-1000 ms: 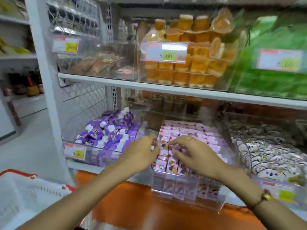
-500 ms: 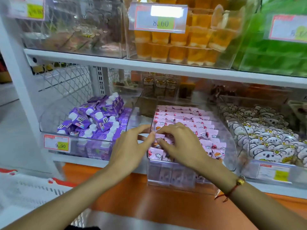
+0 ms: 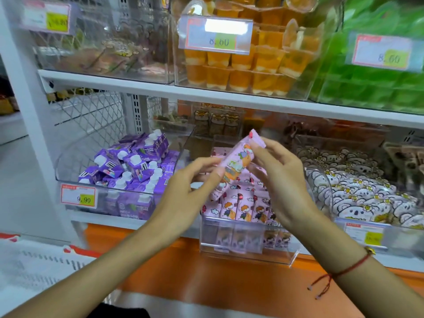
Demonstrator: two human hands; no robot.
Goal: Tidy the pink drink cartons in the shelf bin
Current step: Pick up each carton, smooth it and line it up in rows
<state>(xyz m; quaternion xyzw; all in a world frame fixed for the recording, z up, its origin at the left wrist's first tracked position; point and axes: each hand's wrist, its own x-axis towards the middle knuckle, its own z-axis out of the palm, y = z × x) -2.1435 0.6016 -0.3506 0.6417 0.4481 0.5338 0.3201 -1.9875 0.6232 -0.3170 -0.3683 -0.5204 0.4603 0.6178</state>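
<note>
While both hands meet above the clear shelf bin, one pink drink carton is held up between them, tilted so that its top leans toward the right and its printed cartoon side faces the camera. The left hand has its fingers curled against the carton's lower left side, the thumb lying across the front. The right hand pinches the upper end — fingertips close on the top flap, the other fingers loosely bent behind. A red string bracelet circles the right wrist.

Below the raised carton, the other pink cartons stand upright in rows inside the bin, their fronts showing through its clear wall. The bin sits on the lower shelf, between a bin of purple cartons on the left, with a price tag on its front, and a bin of white bear-faced packets on the right. On the shelf above, orange jelly cups sit stacked behind another price label, with green packs just beside them — blurred, so their kind is unclear.
</note>
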